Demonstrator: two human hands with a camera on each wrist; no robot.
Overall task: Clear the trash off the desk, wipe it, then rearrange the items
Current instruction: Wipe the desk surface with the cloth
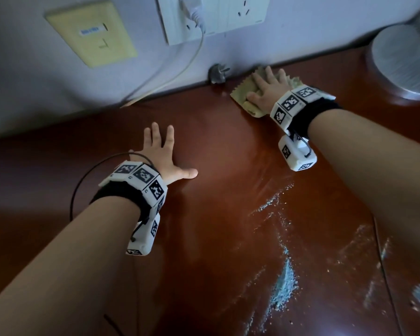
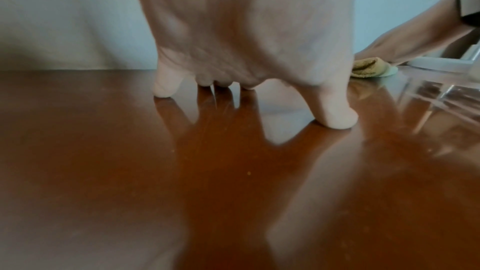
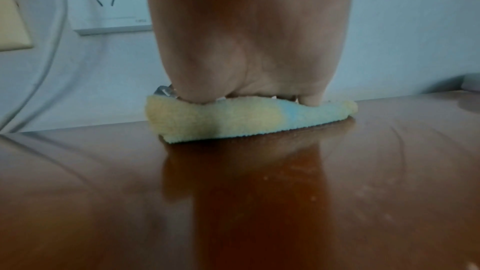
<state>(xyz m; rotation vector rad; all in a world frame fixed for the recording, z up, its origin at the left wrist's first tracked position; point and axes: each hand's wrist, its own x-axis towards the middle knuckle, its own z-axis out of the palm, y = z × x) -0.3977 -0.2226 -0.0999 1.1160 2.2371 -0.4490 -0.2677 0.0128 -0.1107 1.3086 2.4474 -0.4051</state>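
Reddish-brown polished desk [image 1: 216, 146] meets a pale wall [image 1: 34, 88] along its far edge. On the wall sit a yellowed blank plate [image 1: 90, 32] and a white socket panel [image 1: 214, 15]; a white cable [image 1: 180, 69] hangs from a plug in the panel and drops behind the desk edge. A loose grey plug [image 1: 217, 73] rests at the wall line.

Right hand [image 1: 268, 90] lies flat on a folded yellow-green cloth [image 1: 240, 94], fingers extended and slightly spread, pointing toward the wall. The hand presses the cloth against the desk; nothing is pinched or enclosed. The cloth sits at the far edge of the desk, close to the wall and just right of the grey plug. Its long axis runs diagonally, from near-left to far-right, roughly along the wall line. In the right wrist view the cloth [image 3: 233, 118] shows as a flattened wedge, thick at the left, thin at the right, with a blue patch toward the thin end.

Left hand [image 1: 163, 154] is set well apart from the cloth, nearer and to the left. Fingers are splayed wide, fingertips [image 2: 162, 89] and thumb touching the bare desk; it holds nothing.

Pale blue-white powder streaks [image 1: 284, 275] lie on the near right part of the desk. A round grey lamp base [image 1: 403, 59] stands at the far right corner.
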